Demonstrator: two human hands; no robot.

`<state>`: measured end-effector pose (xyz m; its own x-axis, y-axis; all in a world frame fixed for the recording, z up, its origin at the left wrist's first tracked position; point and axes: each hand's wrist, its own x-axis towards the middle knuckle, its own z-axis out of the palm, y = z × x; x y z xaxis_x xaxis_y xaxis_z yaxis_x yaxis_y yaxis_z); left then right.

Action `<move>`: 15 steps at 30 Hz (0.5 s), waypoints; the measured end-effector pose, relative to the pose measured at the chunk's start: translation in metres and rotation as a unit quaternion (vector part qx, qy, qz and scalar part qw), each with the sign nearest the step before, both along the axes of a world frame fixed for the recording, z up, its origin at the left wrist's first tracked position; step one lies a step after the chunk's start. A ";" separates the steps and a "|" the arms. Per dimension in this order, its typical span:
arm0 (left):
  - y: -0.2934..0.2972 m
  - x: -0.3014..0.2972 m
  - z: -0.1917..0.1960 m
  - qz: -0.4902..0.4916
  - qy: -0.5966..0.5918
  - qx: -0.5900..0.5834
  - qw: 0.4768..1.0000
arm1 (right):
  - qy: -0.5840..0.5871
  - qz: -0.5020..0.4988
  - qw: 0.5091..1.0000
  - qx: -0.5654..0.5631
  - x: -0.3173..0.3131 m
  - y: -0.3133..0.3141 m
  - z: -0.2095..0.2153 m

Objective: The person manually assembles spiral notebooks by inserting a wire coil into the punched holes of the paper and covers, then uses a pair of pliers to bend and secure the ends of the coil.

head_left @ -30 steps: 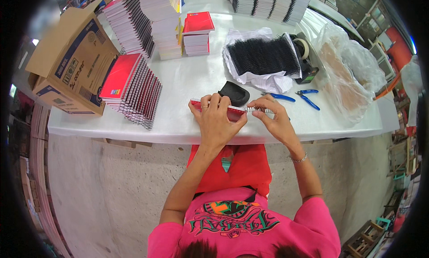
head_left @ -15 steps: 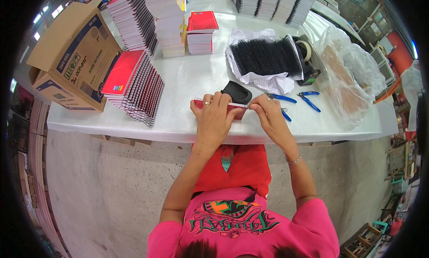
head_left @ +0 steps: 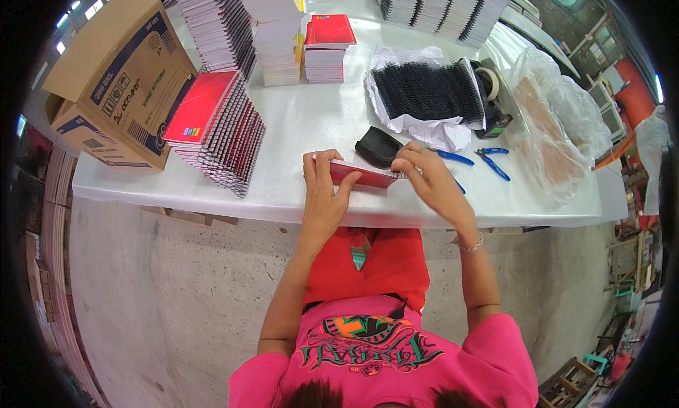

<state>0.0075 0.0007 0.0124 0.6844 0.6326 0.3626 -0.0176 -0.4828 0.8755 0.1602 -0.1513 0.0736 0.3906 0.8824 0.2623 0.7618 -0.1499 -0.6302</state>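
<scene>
A thin red-covered notebook (head_left: 371, 179) stands on edge near the table's front side, its spine turned upward. My left hand (head_left: 324, 196) grips it at the left end, thumb on the red cover and fingers over the far side. At the notebook's right end, my right hand (head_left: 435, 189) is closed in a pinch around the end of a dark spiral binding coil (head_left: 399, 175); its fingertips are partly hidden. Just behind the notebook lies a black rounded block (head_left: 378, 147). Blue-handled cutters (head_left: 456, 158) lie partly behind my right hand.
A stack of red spiral notebooks (head_left: 212, 132) stands at left beside an open cardboard box (head_left: 124, 83). Farther back are more notebook stacks (head_left: 329, 51). Black coils (head_left: 428, 90) lie on paper beside a tape dispenser (head_left: 493, 104). Second blue cutters (head_left: 493, 162) and plastic bags (head_left: 559, 118) are at right.
My left hand has shifted left along the notebook, so more of the red cover shows. My right hand has turned, knuckles higher, still at the notebook's right end. The view has shifted slightly.
</scene>
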 end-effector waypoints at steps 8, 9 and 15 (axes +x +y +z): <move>0.040 -0.020 -0.001 -0.045 -0.011 0.073 0.996 | 0.114 0.010 0.992 -0.051 0.013 0.019 -0.025; 0.042 -0.021 -0.005 -0.048 -0.016 0.084 0.995 | 0.133 0.007 0.990 -0.049 0.017 0.017 -0.028; 0.037 -0.013 -0.006 -0.052 -0.032 0.077 0.995 | 0.500 0.180 0.846 0.044 0.024 -0.010 -0.018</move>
